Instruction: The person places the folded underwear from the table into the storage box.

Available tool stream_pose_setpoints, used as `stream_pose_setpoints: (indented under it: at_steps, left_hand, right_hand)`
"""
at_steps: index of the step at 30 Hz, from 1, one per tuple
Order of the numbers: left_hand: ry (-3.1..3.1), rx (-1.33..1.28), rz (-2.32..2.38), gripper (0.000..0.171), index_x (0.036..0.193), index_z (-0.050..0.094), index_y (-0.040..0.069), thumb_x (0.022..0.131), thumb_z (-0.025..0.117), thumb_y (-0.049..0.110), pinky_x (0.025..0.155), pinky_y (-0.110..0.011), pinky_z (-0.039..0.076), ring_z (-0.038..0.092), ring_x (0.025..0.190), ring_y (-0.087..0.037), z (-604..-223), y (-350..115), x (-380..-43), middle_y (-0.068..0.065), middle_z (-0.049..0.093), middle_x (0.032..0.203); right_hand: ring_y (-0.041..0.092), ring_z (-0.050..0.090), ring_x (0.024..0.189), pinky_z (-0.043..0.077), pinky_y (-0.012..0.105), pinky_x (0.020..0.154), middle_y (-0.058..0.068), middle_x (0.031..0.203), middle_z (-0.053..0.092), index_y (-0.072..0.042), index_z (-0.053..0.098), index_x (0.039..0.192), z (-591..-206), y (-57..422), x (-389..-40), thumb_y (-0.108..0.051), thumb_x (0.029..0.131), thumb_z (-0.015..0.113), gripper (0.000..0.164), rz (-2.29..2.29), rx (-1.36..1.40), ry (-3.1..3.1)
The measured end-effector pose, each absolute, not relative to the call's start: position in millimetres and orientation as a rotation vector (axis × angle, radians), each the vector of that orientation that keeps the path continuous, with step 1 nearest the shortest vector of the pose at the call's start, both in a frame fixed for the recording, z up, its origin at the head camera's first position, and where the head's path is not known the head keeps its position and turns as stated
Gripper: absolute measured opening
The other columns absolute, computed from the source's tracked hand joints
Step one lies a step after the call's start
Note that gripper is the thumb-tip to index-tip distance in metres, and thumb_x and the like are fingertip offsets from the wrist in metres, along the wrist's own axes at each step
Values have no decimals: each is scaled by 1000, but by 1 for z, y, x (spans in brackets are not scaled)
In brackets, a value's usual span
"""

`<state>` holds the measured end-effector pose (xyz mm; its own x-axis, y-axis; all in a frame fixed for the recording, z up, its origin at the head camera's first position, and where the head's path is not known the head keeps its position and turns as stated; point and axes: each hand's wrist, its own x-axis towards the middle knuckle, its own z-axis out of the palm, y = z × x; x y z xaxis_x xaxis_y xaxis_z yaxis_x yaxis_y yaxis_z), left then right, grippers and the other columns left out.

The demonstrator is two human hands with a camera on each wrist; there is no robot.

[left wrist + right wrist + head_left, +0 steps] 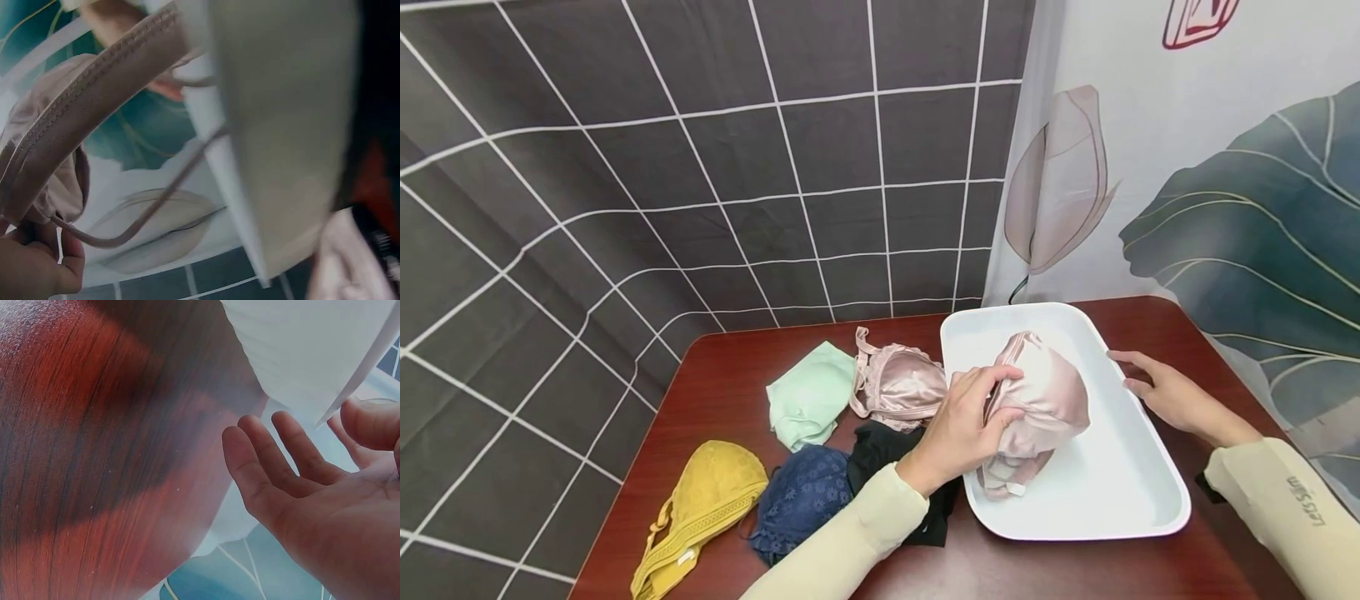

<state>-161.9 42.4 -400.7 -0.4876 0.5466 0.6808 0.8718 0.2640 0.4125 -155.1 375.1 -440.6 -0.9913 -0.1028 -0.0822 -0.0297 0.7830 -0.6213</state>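
My left hand (957,427) pinches a pale pink satin bra (1051,390) between thumb and fingers, above the left half of a white tray (1123,492). In the left wrist view, the stitched edge of the bra (94,100) slants across, and a thin strap loops below it. At the tray's right rim is my right hand (1180,404), holding nothing. Seen from the right wrist, that hand (325,506) has loosely bent, spread fingers close to the tray's edge; whether they touch it I cannot tell.
Left of the tray lie a second pink bra (910,383), a mint green garment (811,396), a black garment (876,450), a navy bra (805,500) and a mustard yellow bra (711,492). They are on a reddish-brown table (730,367) with hanging cloth (820,150) behind.
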Motion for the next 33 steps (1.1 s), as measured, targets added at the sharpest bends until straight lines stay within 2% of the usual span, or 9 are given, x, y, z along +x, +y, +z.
stream_pose_setpoints:
  at_steps: [8,13,21,26,33]
  left_hand:
    - [-2428,-1224,-919,39,119,54,13,85,70,21,80,-24,37,58,96,-10,-433,39,-158,2,64,108]
    - [-2598,-1137,-700,36,115,56,19,84,71,28,73,-28,31,54,85,-10,-444,40,-156,6,63,92]
    - [-2719,-1154,-411,37,114,61,24,82,72,38,75,-34,27,48,76,-10,-445,49,-152,9,65,83]
    - [-2739,-1221,-257,37,116,65,31,81,72,41,77,-35,27,44,74,-12,-446,56,-150,10,61,74]
    - [-2757,-1302,-210,37,120,64,36,85,67,45,77,-35,26,41,72,-11,-446,61,-148,11,61,77]
  right_hand:
    - [50,54,104,49,53,77,37,131,40,2,27,144,-442,374,-156,-13,96,53,57,-1005,-96,2841]
    - [48,56,99,50,53,75,38,129,41,3,28,143,-442,374,-157,-11,96,52,55,-993,-99,2847]
    - [48,57,98,51,52,72,39,128,41,4,28,143,-440,374,-156,-9,96,51,53,-987,-99,2856]
    - [47,58,96,52,51,71,39,127,41,4,28,143,-441,374,-156,-9,97,51,53,-1004,-101,2848]
    - [46,58,95,52,50,70,39,126,41,4,29,142,-441,374,-157,-7,96,51,52,-1004,-107,2855]
